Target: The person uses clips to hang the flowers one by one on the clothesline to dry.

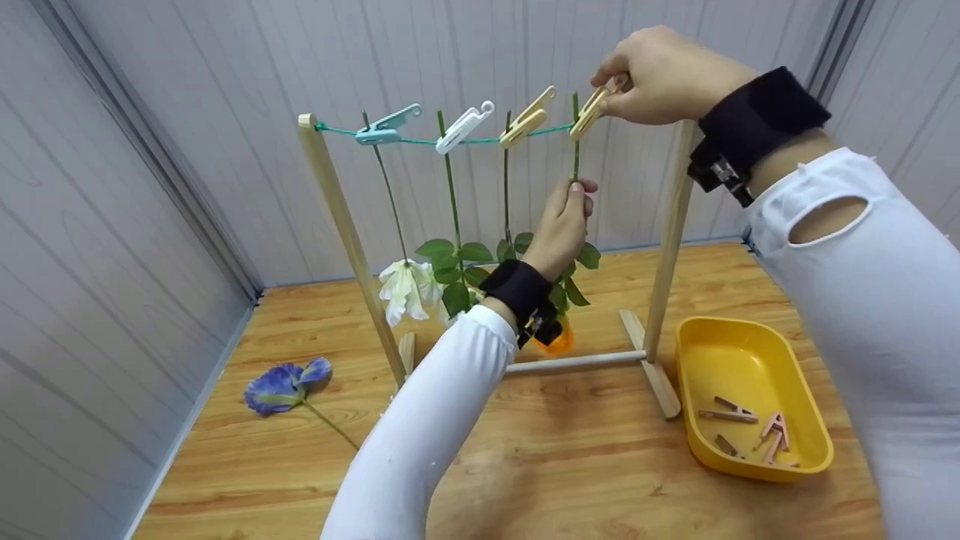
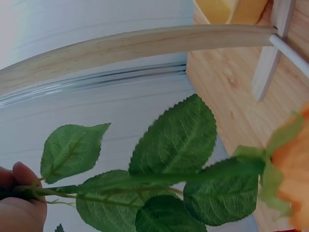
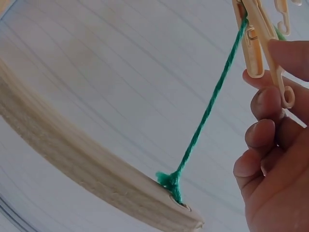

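Observation:
My right hand (image 1: pixel 660 79) pinches a pale yellow clothespin (image 1: pixel 589 116) at the right part of the green string (image 3: pixel 210 104). The clothespin straddles the string beside the top of a green stem (image 1: pixel 575 154). Lower down, my left hand (image 1: pixel 564 221) holds that stem between thumb and fingers. An orange flower (image 2: pixel 292 166) hangs head down from it, with green leaves (image 2: pixel 176 137) along the stem. Further left on the string sit another yellow clothespin (image 1: pixel 525 127), a white one (image 1: pixel 463 129) and a light blue one (image 1: pixel 381 135), each at a flower stem.
Two wooden posts (image 1: pixel 349 232) carry the string, joined low down by a white bar (image 1: pixel 577 363). A white flower (image 1: pixel 405 289) hangs at the left. A blue-purple flower (image 1: pixel 277 388) lies on the wooden table (image 1: pixel 570 465). The yellow basin (image 1: pixel 739 337) at right holds several clothespins (image 1: pixel 775 435).

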A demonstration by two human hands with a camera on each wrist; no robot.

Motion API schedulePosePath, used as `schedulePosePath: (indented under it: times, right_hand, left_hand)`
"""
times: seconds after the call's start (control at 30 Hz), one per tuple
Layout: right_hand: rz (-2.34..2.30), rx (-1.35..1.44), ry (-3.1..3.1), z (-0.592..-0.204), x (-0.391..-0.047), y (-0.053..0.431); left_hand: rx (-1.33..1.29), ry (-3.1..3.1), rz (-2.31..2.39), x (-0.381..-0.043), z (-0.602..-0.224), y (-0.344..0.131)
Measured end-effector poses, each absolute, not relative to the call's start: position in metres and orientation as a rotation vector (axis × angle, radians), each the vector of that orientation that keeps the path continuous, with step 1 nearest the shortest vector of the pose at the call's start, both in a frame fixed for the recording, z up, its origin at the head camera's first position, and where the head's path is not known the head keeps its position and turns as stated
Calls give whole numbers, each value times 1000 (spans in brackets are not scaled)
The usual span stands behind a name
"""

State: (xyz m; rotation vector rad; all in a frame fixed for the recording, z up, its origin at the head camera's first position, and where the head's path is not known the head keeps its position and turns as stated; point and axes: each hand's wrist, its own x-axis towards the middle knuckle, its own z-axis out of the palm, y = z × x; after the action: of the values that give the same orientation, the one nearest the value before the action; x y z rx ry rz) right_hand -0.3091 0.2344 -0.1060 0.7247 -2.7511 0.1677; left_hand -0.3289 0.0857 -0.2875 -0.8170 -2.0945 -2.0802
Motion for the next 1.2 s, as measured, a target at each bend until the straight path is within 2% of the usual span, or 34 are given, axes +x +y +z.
schedulePosePath:
  times: [0.47, 0.73, 1.2]
  right_hand:
    - [246, 754, -2517, -117, -298, 256]
    - [388, 619, -2395, -128, -284, 271]
    - [516, 675, -2390, -195, -260, 291]
  left_hand:
    - [-754, -2212, -1934, -321, -286, 76]
    - [-753, -2286, -1770, -306, -285, 66]
    - [-781, -2320, -1598, -276, -310, 29]
